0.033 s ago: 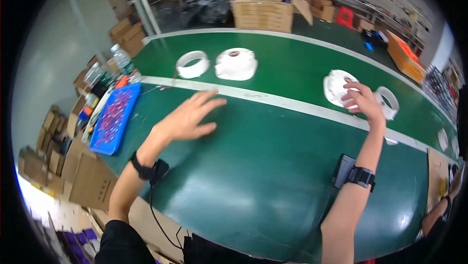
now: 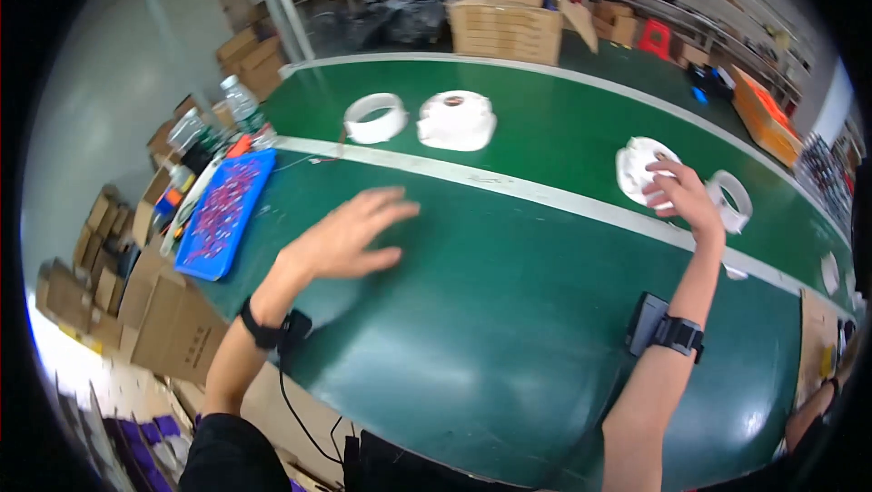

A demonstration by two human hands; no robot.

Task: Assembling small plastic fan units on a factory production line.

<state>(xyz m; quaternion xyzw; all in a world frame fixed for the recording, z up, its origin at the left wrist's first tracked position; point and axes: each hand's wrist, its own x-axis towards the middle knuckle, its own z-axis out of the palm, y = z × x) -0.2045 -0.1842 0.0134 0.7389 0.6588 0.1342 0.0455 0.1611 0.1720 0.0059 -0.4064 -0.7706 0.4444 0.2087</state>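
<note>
My left hand [image 2: 343, 238] hovers over the near green table, fingers stretched and apart, holding nothing. At the right, my right hand [image 2: 688, 197] is over the lower right edge of a white molded housing [image 2: 639, 163]. Its fingers are slightly bent and spread; whether they touch the housing is unclear. A white ring [image 2: 729, 201] stands just beside that hand, partly behind it. Farther left on the green belt [image 2: 545, 119] lie a similar white housing [image 2: 457, 121] with a copper-coloured centre and another white ring [image 2: 375, 119].
A blue tray [image 2: 204, 260] of small red-and-white pieces lies at the left edge, near plastic bottles [image 2: 243, 106]. A pale rail [image 2: 409, 163] divides table and belt. Cardboard boxes [image 2: 506, 30] stand behind. Another person's arm [image 2: 811, 417] shows at far right.
The view has shifted slightly, so the belt and its parts appear farther right. My left hand sits a little lower in the picture; my right hand stays by the right housing.
</note>
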